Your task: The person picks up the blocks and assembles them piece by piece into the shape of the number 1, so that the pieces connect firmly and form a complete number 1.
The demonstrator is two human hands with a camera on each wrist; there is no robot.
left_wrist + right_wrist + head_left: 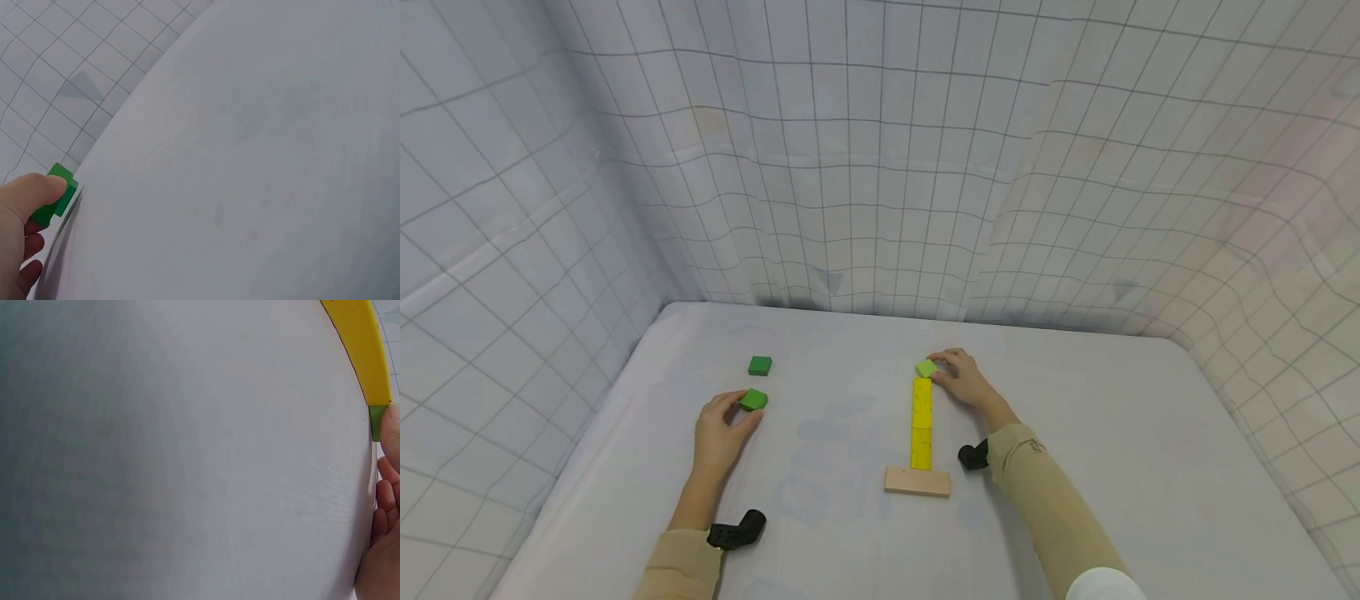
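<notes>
Fingers [728, 399] of the outstretched left hand [718, 430] pinch a green block [755, 400].

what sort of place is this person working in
Probably a makeshift recording booth: grid-patterned cloth hangs behind and on both sides of a table covered in white, and black wrist-worn devices suggest filming.

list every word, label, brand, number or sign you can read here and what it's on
No word, label, brand, number or sign can be read in any view.
Right sleeve: a small dark mark near the cuff, too small to tell whether it is lettering.
Yellow blocks: no readable text.
</notes>
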